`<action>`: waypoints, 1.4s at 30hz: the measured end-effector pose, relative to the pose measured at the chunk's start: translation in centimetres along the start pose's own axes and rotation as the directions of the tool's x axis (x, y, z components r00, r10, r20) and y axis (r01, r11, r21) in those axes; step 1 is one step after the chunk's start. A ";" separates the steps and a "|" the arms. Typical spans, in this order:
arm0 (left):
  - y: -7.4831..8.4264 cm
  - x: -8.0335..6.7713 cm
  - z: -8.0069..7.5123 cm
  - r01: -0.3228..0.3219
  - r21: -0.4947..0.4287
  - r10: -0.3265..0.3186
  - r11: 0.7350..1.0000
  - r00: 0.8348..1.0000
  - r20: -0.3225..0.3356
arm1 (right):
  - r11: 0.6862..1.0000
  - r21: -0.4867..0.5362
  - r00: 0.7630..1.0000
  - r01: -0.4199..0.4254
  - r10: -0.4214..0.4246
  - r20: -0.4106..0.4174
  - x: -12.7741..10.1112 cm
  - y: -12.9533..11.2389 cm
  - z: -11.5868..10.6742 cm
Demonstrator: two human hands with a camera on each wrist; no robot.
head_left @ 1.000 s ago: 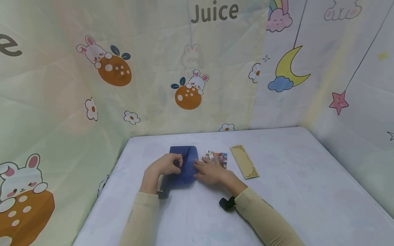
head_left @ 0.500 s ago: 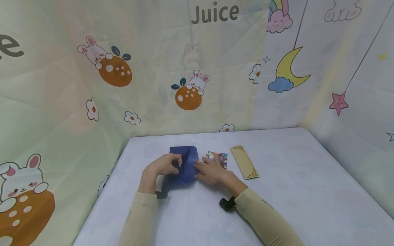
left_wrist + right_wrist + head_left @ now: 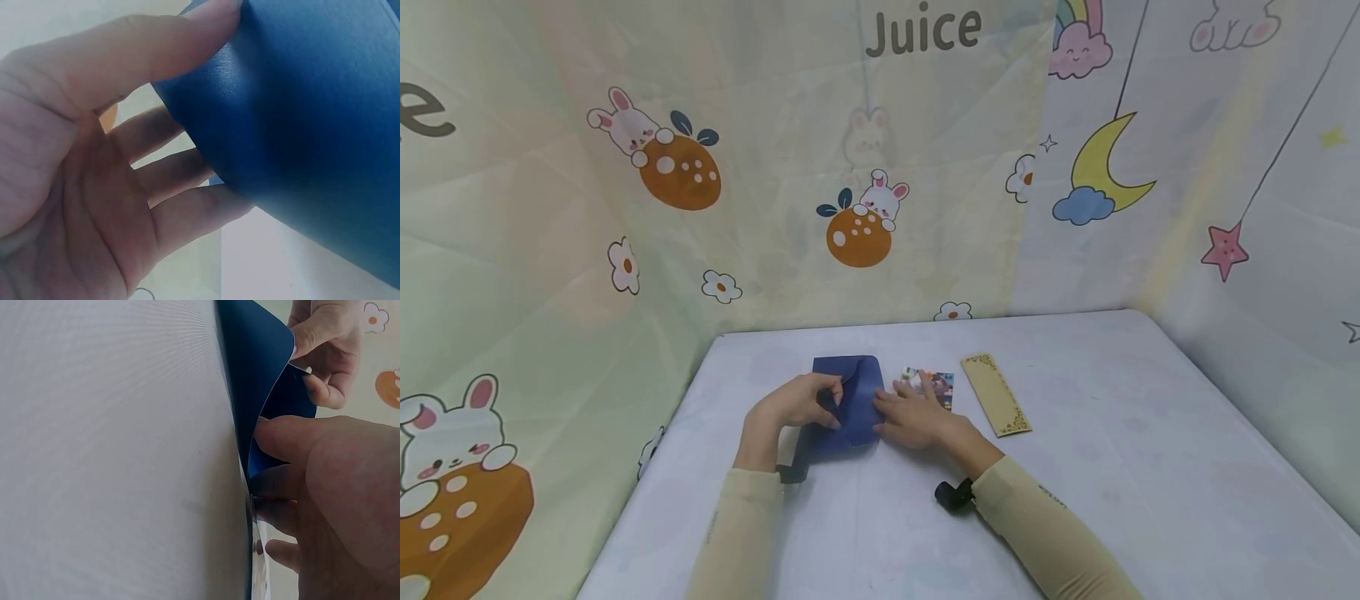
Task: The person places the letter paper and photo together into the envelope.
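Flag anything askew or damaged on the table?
Nothing damaged. The blue envelope is half lifted, its flap bowed between the left hand and right hand. The gold strip lies slanted.

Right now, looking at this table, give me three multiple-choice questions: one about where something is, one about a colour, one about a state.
1. Where is the tan bookmark?
A. Right of the picture card
B. Under the envelope
C. Left of the left hand

2. What colour is the envelope?
A. Red
B. Dark blue
C. White

3. What is the left hand doing?
A. Resting on bare table
B. Gripping the envelope's edge
C. Holding the bookmark

Answers: 1 A, it lies furthest right; 2 B, blue in all views; 3 B, thumb and fingers pinch the edge while the right hand rests at its side.
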State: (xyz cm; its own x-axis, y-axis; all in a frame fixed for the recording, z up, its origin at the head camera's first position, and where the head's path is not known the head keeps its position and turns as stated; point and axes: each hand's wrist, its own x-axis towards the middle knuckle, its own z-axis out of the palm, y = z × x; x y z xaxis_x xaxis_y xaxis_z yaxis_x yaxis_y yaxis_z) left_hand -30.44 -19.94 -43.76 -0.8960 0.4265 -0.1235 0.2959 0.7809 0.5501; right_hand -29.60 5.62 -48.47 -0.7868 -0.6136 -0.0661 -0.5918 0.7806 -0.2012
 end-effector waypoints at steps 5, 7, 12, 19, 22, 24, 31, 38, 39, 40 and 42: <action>-0.1 0.1 0.0 -0.003 -0.004 0.003 1.000 1.000 -0.005 | 1.000 -0.004 1.000 0.002 -0.002 -0.003 0.0 0.0 0.0; -0.1 0.1 0.0 -0.002 -0.012 0.002 1.000 1.000 -0.004 | 1.000 0.003 1.000 0.000 0.000 -0.002 0.0 0.0 -0.1; -0.1 0.1 -0.1 -0.015 -0.027 0.015 1.000 1.000 -0.008 | 1.000 0.022 1.000 -0.007 0.007 0.003 -0.2 -0.1 -0.1; -0.2 0.1 0.1 -0.022 -0.037 0.021 0.999 0.999 -0.029 | 0.999 0.024 1.000 -0.023 0.023 0.014 -0.2 -0.1 -0.1; -0.3 0.2 0.1 -0.024 -0.040 0.023 0.999 0.999 -0.032 | 0.999 0.022 1.000 -0.023 0.023 0.013 -0.2 -0.1 -0.1; -0.3 0.3 0.2 -0.029 -0.037 0.028 0.999 0.999 -0.030 | 1.000 0.022 1.000 -0.019 0.019 0.003 -0.2 0.0 -0.1; -0.2 0.4 0.2 -0.033 -0.020 0.033 0.999 0.999 -0.021 | 0.999 0.041 0.999 -0.004 0.006 -0.044 0.0 0.2 0.1; 0.1 0.3 0.2 -0.034 -0.019 0.034 0.999 0.999 -0.023 | 0.998 0.047 0.992 0.031 -0.025 -0.122 0.1 0.1 0.0; 0.1 0.3 0.2 -0.031 -0.018 0.031 0.999 0.999 -0.023 | 0.998 0.057 0.991 0.038 -0.030 -0.133 0.1 0.1 -0.1; 0.1 0.3 0.2 -0.030 -0.016 0.030 0.999 0.999 -0.024 | 0.997 0.065 0.989 0.044 -0.034 -0.143 0.1 0.1 -0.1; 0.1 0.3 0.2 -0.030 -0.013 0.030 0.999 0.999 -0.025 | 0.996 0.081 0.987 0.047 -0.034 -0.160 0.2 0.1 -0.2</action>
State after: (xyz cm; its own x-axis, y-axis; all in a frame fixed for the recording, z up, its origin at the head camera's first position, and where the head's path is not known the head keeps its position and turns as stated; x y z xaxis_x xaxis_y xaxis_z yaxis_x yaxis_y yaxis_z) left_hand -30.60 -19.65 -43.89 -0.8948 0.4380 -0.0860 0.3186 0.7617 0.5641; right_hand -29.84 5.60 -48.28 -0.7842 -0.6128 0.0977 -0.6123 0.7386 -0.2822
